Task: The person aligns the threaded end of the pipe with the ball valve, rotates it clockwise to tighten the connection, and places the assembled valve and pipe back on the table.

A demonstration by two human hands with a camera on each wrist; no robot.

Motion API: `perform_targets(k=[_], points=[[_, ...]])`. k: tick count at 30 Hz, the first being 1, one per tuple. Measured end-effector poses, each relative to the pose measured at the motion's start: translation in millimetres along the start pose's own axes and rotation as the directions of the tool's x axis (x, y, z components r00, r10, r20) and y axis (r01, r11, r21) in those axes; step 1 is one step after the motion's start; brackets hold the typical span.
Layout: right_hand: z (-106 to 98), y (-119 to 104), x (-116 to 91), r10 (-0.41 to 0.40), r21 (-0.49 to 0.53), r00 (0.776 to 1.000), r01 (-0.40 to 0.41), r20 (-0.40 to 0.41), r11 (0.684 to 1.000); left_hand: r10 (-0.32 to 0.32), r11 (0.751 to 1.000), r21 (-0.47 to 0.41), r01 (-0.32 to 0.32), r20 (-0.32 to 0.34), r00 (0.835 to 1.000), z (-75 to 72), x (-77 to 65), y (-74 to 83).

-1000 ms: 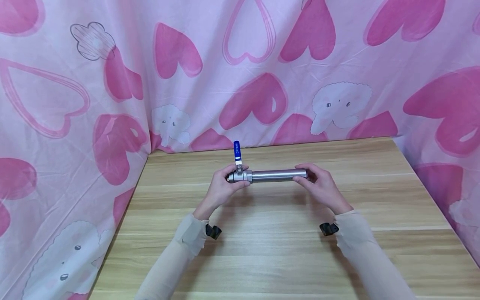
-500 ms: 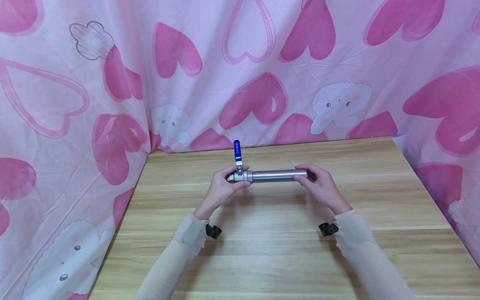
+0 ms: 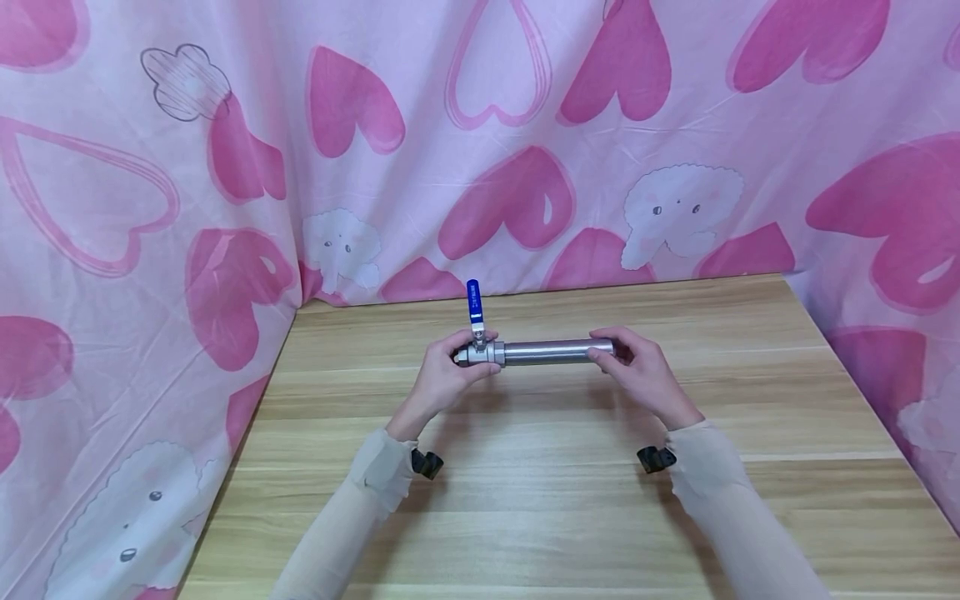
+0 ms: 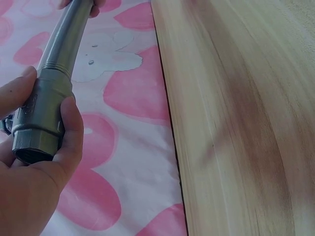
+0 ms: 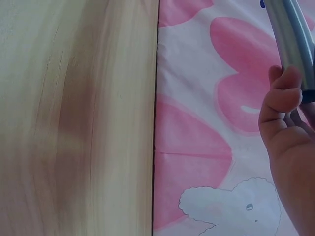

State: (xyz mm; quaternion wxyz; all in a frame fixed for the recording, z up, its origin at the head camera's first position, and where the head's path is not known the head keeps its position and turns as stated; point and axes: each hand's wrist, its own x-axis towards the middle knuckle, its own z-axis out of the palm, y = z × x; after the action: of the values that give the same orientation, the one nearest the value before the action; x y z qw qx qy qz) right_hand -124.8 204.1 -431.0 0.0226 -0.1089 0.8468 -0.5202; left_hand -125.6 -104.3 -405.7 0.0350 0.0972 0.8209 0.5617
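Observation:
A steel ball valve with a blue lever handle is joined to a straight metal pipe. They are held level above the table, the lever pointing away from me. My left hand grips the valve body, thumb on the near side and fingers behind. The pipe's free right end is held between the thumb and fingers of my right hand. In the left wrist view, threads show where the pipe enters the valve. The right wrist view shows the pipe's end at the upper right.
The wood-grain table lies beneath both hands. A pink curtain with hearts and white cartoon animals stands along its back and sides. Black wrist mounts sit at both cuffs.
My right thumb has shifted a little at the pipe's end, and the lever's tip stands very slightly higher. My left hand stays in almost the same place.

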Motion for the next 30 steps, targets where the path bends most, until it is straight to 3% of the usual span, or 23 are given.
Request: perform_targets(k=[15, 30], points=[[1.2, -10.5, -0.8, -0.076, 0.086, 0.997, 0.075, 0.01, 0.994, 0.0, 1.0, -0.028, 0.0, -0.013, 1.0, -0.8, -0.6, -0.2], [1.5, -8.4, 0.0, -0.088, 0.07, 0.996, 0.089, -0.013, 0.994, -0.035, 0.999, -0.025, 0.035, -0.01, 0.999, -2.2, -1.0, 1.2]])
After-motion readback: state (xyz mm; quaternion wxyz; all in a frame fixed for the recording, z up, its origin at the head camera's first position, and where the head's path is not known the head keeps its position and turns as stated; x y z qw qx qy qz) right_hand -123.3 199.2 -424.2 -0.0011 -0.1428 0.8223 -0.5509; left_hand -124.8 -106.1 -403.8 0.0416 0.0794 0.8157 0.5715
